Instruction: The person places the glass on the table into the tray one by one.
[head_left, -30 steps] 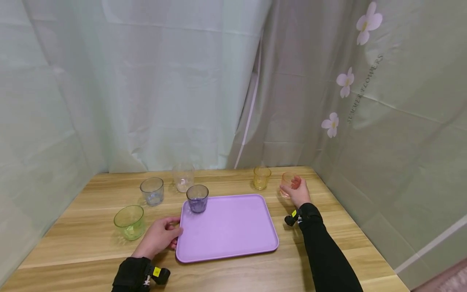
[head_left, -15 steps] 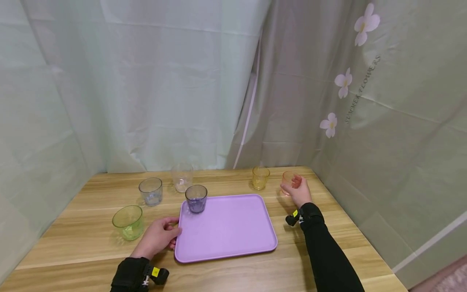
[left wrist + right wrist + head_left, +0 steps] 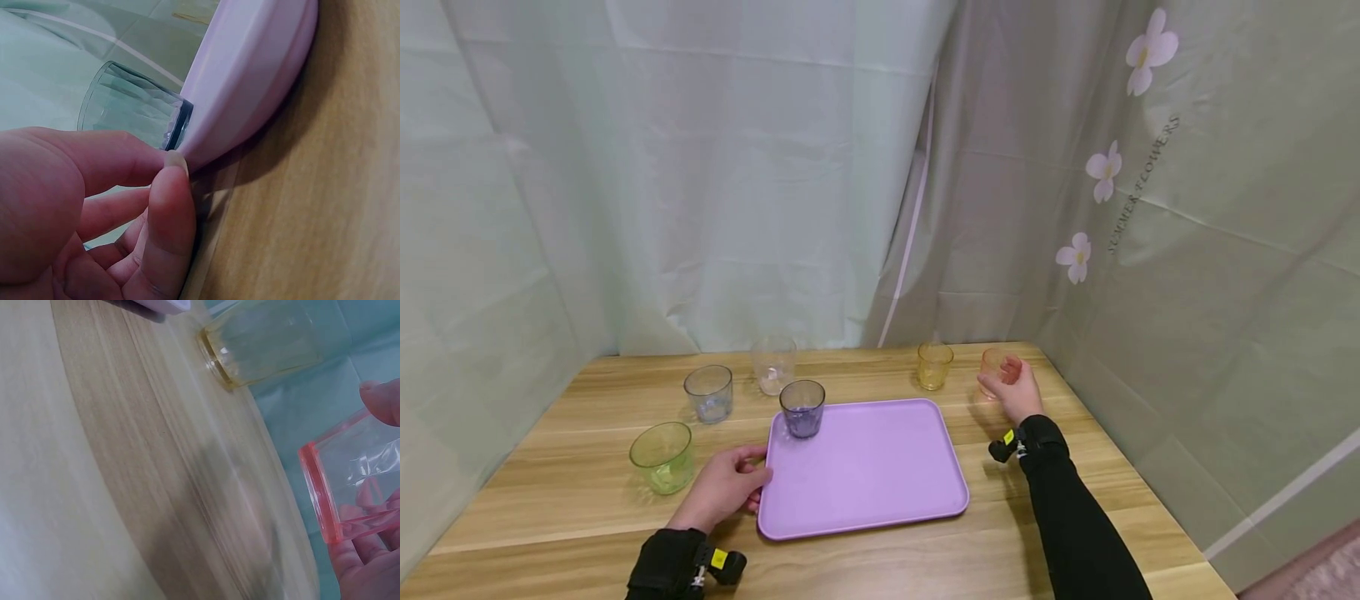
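Note:
A purple tray [image 3: 872,475] lies on the wooden table, and my left hand [image 3: 726,487] pinches its left edge between thumb and fingers. On the tray's back left corner stands a dark grey glass [image 3: 803,408], which shows behind my fingers in the left wrist view. Off to the right, my right hand [image 3: 1013,390] holds a pink-orange glass [image 3: 991,367] by its sides. In the right wrist view that glass, its pink base [image 3: 320,494] in sight, appears raised off the tabletop, with thumb and fingers on opposite sides.
A yellow glass [image 3: 934,367] stands left of my right hand, near the table's back edge. Left of the tray are a green glass [image 3: 662,458], a bluish-clear glass [image 3: 710,394] and a clear glass [image 3: 773,365]. Curtains [image 3: 737,183] hang behind and beside the table.
My right hand and the pink-orange glass have shifted very slightly up and to the right. The left hand keeps its hold on the tray, and the view has turned a little.

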### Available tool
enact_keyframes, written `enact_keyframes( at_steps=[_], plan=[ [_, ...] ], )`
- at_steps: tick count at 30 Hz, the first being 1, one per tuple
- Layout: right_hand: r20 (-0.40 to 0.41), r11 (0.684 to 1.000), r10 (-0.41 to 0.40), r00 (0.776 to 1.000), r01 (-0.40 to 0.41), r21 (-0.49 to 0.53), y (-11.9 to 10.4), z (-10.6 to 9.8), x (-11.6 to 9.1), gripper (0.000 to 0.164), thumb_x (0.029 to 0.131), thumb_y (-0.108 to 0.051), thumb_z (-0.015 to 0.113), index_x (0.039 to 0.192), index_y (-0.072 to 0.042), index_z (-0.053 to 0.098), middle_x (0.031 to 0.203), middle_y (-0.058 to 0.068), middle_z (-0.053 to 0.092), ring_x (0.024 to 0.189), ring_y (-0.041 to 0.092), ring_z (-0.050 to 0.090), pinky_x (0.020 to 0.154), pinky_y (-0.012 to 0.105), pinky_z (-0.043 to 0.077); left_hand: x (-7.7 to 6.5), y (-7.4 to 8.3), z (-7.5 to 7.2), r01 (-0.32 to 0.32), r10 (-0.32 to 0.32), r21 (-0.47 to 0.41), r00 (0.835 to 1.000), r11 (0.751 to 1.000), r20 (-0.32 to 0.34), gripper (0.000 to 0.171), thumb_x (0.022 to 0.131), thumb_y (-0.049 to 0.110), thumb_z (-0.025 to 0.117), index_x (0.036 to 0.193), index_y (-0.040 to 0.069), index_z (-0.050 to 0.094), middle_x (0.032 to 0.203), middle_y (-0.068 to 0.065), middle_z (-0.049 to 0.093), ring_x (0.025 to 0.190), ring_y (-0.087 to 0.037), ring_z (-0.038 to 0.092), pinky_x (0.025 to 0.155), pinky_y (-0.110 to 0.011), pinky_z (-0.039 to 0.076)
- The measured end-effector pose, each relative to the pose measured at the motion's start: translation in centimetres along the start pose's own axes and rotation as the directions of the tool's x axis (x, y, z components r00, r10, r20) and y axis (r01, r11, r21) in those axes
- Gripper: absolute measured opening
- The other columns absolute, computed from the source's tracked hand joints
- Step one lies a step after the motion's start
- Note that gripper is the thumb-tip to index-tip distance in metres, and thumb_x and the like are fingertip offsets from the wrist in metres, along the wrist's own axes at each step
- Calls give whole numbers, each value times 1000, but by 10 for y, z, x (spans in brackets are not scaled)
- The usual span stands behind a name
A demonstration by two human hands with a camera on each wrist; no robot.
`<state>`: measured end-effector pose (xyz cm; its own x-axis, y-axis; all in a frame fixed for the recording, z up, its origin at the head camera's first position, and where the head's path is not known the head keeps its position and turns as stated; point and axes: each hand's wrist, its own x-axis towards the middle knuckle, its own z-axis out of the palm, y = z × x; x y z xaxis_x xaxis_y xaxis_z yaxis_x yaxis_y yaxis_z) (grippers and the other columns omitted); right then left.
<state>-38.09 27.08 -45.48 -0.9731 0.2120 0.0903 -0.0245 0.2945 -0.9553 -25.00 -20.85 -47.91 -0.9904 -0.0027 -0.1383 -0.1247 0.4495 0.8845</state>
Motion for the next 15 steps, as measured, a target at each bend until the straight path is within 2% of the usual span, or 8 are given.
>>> enact_keyframes(
  at_steps=[15],
  plan=[
    [3, 1000, 4, 1000, -4, 16, -2, -2, 4, 87, 102, -17, 79, 167, 1, 25, 169, 27, 36, 158, 43, 37, 135, 54, 33, 0, -1, 0, 13, -13, -23, 1000, 1000, 7, 52, 100, 5, 70, 147, -14, 57, 95, -14, 65, 67, -19, 66, 59, -32, 64]
  ],
)
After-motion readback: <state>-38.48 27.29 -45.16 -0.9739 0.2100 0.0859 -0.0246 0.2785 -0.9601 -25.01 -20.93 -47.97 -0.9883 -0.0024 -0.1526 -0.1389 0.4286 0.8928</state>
